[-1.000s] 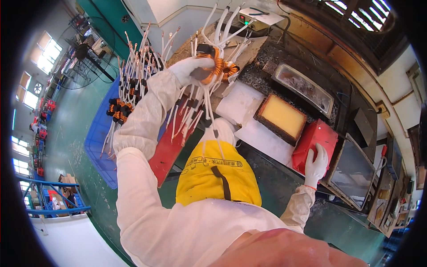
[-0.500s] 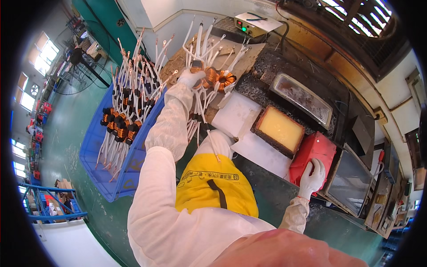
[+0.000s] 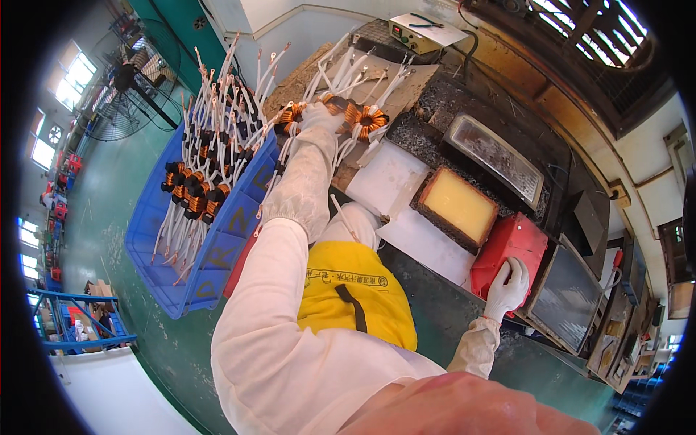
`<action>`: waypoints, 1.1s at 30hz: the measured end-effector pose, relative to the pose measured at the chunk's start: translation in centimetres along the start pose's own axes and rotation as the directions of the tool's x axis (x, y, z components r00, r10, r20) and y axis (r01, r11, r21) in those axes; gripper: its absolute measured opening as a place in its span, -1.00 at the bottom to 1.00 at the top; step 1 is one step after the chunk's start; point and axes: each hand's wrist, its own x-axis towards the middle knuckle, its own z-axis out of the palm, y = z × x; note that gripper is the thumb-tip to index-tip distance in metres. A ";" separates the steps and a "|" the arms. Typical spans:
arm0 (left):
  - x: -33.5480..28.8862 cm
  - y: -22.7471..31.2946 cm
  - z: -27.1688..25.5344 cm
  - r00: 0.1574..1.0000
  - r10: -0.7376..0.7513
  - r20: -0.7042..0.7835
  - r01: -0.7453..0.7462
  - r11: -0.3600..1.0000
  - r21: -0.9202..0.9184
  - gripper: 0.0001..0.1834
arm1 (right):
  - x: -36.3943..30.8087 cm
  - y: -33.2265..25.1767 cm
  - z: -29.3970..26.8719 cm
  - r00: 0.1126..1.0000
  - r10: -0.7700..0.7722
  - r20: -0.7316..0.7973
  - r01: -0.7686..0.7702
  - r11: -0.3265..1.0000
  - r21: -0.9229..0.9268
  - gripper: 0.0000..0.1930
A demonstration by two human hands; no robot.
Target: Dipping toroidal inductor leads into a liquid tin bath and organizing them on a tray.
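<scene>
My left hand (image 3: 319, 118), in a white glove, is at the far side of the bench with its fingers closed around a copper-wound ring coil (image 3: 335, 103); the fingertips are partly hidden. To its right sits another ring coil (image 3: 373, 122) with white leads, and to its left a further ring coil (image 3: 291, 114). Their white leads (image 3: 346, 72) end in metal lugs and spread across a brown board. At the right, my gloved right hand (image 3: 507, 284) grips the near edge of a red plastic box (image 3: 511, 243), fingers curled against its side.
A blue crate (image 3: 217, 264) at the left holds several more coils with upright leads. Beside the red box lies a crusted rectangular pan (image 3: 428, 199) of pale yellow material. Behind it is a rectangular metal-rimmed tray (image 3: 533, 190). A control box (image 3: 413, 42) stands at the back.
My left forearm has swung rightward. A ring coil now shows to the left of my left hand. My right hand stays on the red box. The whole view has shifted slightly.
</scene>
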 end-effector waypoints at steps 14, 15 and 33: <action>-14.4 -14.4 6.9 0.209 0.978 -0.002 -0.919 0.197 0.342 -0.82 | 0.1 0.2 -0.1 1.000 0.012 -0.003 -0.012 1.000 -0.007 -0.87; -14.4 -14.7 6.2 0.211 0.978 -0.001 -0.919 0.199 0.340 -0.82 | 0.0 0.1 -0.1 1.000 0.012 -0.001 -0.012 1.000 -0.008 -0.87; -14.6 -22.6 8.3 0.642 0.694 0.325 -0.755 0.499 0.425 -0.67 | -0.5 0.5 0.0 0.998 -0.001 0.060 0.003 0.999 -0.038 -0.79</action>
